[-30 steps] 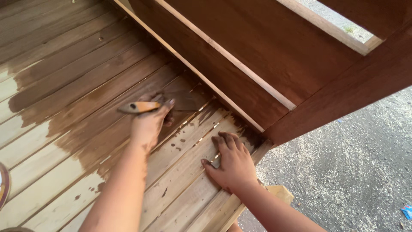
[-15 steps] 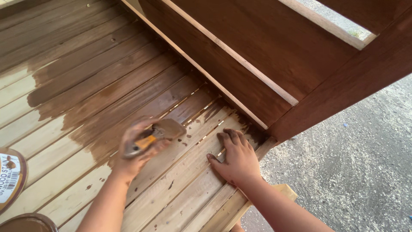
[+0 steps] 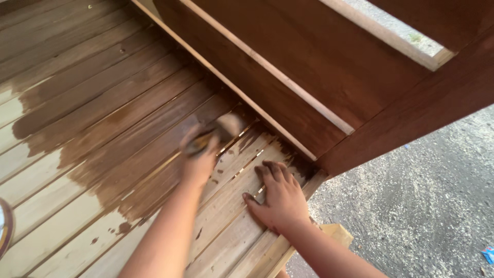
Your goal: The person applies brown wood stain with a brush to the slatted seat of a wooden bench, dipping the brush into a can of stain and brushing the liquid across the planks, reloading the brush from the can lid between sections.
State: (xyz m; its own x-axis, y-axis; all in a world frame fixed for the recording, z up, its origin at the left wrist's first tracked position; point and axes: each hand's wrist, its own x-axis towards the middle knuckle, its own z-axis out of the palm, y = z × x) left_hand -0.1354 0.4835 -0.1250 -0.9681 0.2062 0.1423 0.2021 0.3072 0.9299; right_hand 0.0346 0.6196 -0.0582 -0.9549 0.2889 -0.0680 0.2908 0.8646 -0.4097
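Brush [image 3: 216, 133] has swung toward the stained rail [image 3: 288, 87], beside bare planks [image 3: 231, 206].

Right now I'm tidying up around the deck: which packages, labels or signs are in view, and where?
Round can lid: at the left edge on the deck boards, cut off by the frame, brown rim around a pale label.
Blue scrap: on the gravel at lower right, small and crumpled, perhaps a wrapper.
No signs or screens.
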